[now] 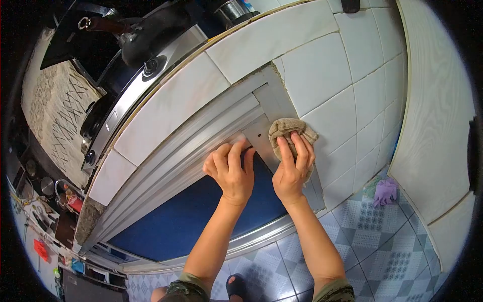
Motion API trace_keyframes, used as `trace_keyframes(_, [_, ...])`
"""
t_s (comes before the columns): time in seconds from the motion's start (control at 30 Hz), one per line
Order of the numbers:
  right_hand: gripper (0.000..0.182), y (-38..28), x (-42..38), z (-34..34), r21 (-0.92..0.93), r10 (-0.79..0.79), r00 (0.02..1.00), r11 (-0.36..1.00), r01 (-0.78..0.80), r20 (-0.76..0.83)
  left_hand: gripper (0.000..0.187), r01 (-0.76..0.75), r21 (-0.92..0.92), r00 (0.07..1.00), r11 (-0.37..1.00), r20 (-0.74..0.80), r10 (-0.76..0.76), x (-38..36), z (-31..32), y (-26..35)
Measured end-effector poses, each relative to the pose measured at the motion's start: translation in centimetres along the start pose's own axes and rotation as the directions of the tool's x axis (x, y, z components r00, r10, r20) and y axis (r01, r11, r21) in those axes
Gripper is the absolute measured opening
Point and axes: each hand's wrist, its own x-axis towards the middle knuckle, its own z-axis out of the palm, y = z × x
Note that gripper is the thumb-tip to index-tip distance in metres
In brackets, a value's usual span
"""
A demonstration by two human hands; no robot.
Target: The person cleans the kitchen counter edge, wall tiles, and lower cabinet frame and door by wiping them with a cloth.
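A beige-brown cloth [288, 132] is bunched under the fingers of my right hand [292, 173], pressed against the right upright of the silver metal cabinet frame [275, 108] where it meets the white tiles. My left hand [230, 171] is at the upper right corner of the blue-panelled cabinet door [186, 214]. Its fingers are curled over the door's metal edge, and their tips are partly hidden.
Above the cabinet, a stove [151, 65] carries a dark pan with a brown handle [105, 25]. A purple cloth [385, 191] lies on the patterned floor tiles [372, 226] beside a pale door panel [437, 110]. A sandalled foot [235, 287] shows below.
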Motion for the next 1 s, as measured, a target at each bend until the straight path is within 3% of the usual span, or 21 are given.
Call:
trace_keyframes(0.2, [0.034, -0.1, 0.0, -0.1, 0.025, 0.057, 0.998, 0.998, -0.057, 0.015, 0.024, -0.090, -0.046, 0.996, 0.995, 0.012, 0.090, 0.1, 0.2, -0.4])
trace_keyframes(0.63, [0.033, -0.1, 0.0, -0.1, 0.028, 0.060, 0.998, 0.998, -0.060, 0.009, 0.013, -0.098, 0.067, 0.994, 0.993, 0.047, 0.095, -0.7, 0.6, 0.2])
trace_keyframes(0.8, [0.034, 0.1, -0.3, 0.2, 0.032, 0.062, 0.998, 0.998, -0.062, -0.004, 0.015, -0.007, -0.028, 0.997, 1.000, 0.077, 0.009, -1.6, -0.3, 0.6])
trace_keyframes(1.0, [0.034, 0.0, -0.2, 0.1, 0.029, 0.068, 0.998, 0.997, -0.068, 0.006, 0.017, 0.013, -0.006, 0.997, 1.000, 0.074, -0.013, -0.9, -0.6, 0.6])
